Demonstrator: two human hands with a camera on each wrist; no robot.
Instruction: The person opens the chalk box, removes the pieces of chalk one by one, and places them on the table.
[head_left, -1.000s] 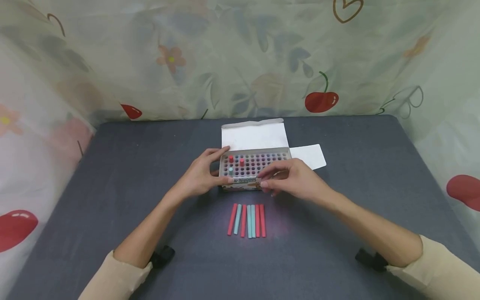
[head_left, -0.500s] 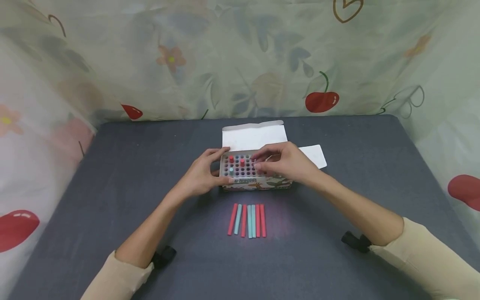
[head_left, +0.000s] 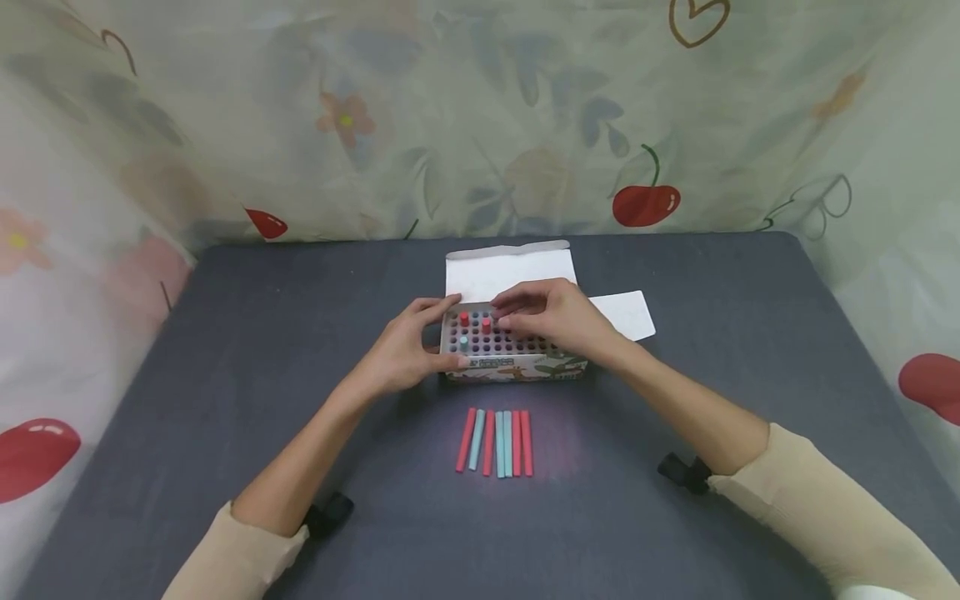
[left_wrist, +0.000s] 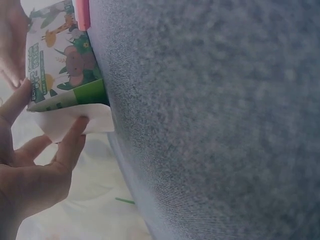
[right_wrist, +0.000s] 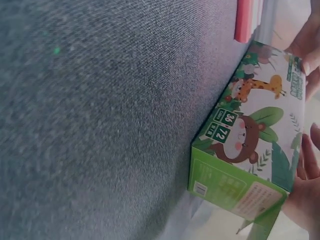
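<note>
An open cardboard chalk box (head_left: 525, 367), printed with cartoon animals, stands mid-table with rows of round holes inside. My left hand (head_left: 401, 350) grips its left end, thumb on the front edge, a finger on the back rim; in the left wrist view a fingertip touches a white flap (left_wrist: 70, 120). Two red chalk sticks (head_left: 486, 326) and a light blue chalk stick (head_left: 463, 342) poke up from holes. Over the holes, my right hand (head_left: 555, 317) pinches what appears to be a chalk stick, mostly hidden by the fingers.
In front of the box, several red and light blue chalk sticks (head_left: 488, 443) lie side by side on the dark grey table (head_left: 637, 533). The white lid (head_left: 510, 275) stands open behind, and a side flap (head_left: 624, 315) sticks out right. A patterned curtain (head_left: 480, 117) hangs behind.
My right hand has moved from the box's front edge up over the holes, then further left to near the red chalk. The left hand keeps its grip on the box.
</note>
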